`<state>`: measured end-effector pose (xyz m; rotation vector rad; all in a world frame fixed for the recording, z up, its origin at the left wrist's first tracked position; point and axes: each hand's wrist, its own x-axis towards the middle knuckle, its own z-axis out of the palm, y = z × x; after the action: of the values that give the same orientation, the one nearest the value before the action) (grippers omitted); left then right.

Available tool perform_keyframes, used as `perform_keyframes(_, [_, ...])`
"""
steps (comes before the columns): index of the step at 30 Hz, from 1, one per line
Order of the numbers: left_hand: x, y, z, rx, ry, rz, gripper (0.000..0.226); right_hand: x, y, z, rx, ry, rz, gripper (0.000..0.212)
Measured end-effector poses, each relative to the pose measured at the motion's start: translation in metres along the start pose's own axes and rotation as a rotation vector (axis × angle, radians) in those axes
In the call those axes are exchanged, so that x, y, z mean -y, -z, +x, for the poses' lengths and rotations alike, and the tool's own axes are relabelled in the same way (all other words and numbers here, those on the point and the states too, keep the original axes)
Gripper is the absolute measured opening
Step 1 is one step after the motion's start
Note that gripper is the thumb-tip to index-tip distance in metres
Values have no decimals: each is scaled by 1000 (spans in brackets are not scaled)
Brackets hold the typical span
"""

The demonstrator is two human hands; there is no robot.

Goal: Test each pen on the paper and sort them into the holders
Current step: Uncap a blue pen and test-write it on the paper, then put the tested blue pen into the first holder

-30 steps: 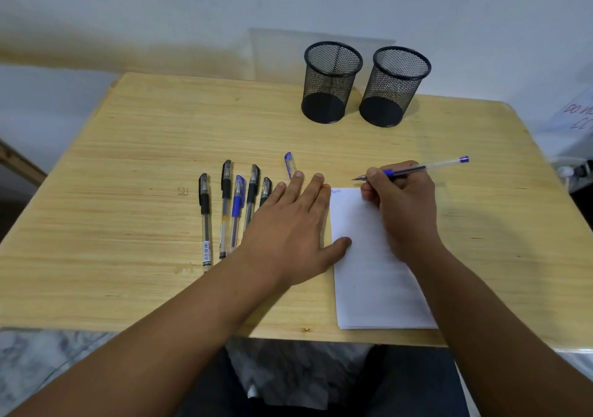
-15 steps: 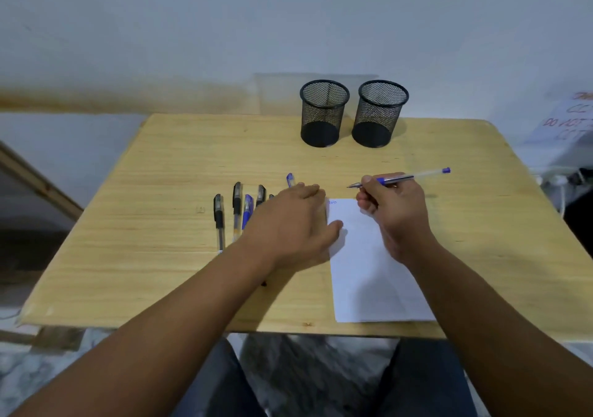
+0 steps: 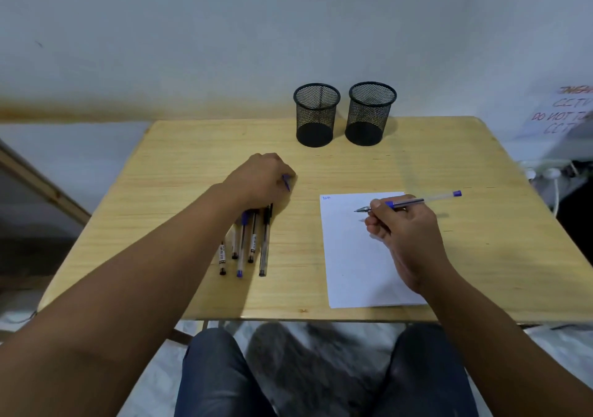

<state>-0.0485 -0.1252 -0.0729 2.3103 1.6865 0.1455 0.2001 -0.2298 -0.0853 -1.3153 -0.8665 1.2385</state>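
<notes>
The table's near edge (image 3: 288,315) runs just past the bottom of the paper (image 3: 356,256), which lies under the right hand (image 3: 404,227) and reaches almost to that edge. Bare wood stretches to the right of this hand as far as the table's right side. The right hand grips one uncapped blue pen (image 3: 414,201), its tip held just above the sheet's upper part, near a small blue scribble at the top left corner. Left of the paper, across a bare strip of wood, at least four pens (image 3: 253,243) lie in a row, their far ends hidden under the left hand (image 3: 260,179). Its fingers curl over a small blue cap (image 3: 286,182); whether they pinch it I cannot tell. Beyond both hands, across open wood, two black mesh holders (image 3: 316,115) stand side by side near the far edge.
</notes>
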Motion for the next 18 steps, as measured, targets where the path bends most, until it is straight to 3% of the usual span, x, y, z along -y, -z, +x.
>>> perform_keyframes(6, [-3,1,-3,-112,25,42,19,4,1,-10,-12,10,-15,5])
perform_keyframes(14, [-39,-7,-66,-251,25,-414,8,23,-10,-18,23,147,-73,5])
perform_keyframes(18, [-47,-14,-90,-291,-8,-483,8,26,-17,-19,60,216,-168,6])
